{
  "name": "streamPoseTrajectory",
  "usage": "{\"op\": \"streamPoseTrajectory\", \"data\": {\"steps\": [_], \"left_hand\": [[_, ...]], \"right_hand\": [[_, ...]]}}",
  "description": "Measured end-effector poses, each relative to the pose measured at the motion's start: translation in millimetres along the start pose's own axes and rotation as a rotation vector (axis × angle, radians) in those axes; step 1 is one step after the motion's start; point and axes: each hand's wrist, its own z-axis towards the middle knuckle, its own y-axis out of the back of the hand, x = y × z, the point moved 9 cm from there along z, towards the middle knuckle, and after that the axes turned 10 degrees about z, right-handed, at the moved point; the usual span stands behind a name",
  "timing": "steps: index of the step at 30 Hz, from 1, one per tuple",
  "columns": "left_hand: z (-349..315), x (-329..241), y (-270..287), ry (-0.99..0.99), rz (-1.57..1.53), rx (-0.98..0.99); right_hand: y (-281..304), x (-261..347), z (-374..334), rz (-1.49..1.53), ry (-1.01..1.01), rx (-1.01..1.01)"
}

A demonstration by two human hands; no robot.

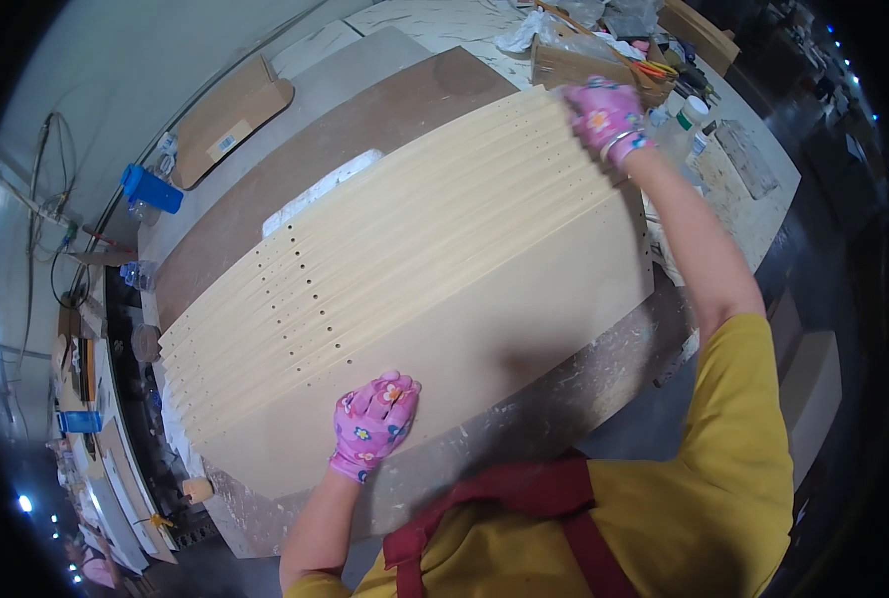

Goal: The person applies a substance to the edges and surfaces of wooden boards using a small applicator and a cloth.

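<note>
Pale wooden boards (434, 209) with rows of small drilled holes lie overlapped in a fanned stack on the worktable. A smooth, plain beige panel (484, 339) forms the near side of the stack. My left hand (374, 424), in a pink flowered glove, rests on this panel near its front edge with the fingers curled in; anything inside them is hidden. At the far right corner of the stack is my right hand (606, 118), gloved alike. Motion smears its fingers, which reach to the boards' end, and I cannot make out whether they grip anything.
Behind the stack lie a brown sheet (364, 125) and a white strip (320, 192). A cardboard box (579, 68) with clutter and a green-labelled bottle (692, 112) stand at the far right. A blue-lidded container (152, 188) and cardboard piece (233, 120) are at the left.
</note>
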Motion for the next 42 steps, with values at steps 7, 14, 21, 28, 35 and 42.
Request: {"op": "streamPoseTrajectory", "data": {"steps": [7,14,21,28,35,42], "left_hand": [[-2,5,1,0.009,0.051,0.052],[-12,7,4,0.018,0.013,-0.044],[-9,8,-2,0.027,-0.020,-0.027],[-10,5,4,0.030,-0.008,-0.021],[-20,5,-4,0.047,0.065,0.085],[-27,9,-7,0.054,-0.022,0.060]], "right_hand": [[-13,254,-142,0.207,0.822,-0.065],[-56,251,-143,-0.010,0.677,-0.022],[5,202,-128,0.157,0.689,-0.340],[-5,127,-119,-0.057,0.389,-0.176],[-22,283,-158,0.352,0.852,-0.227],[-109,293,-126,0.631,0.328,0.384]]}}
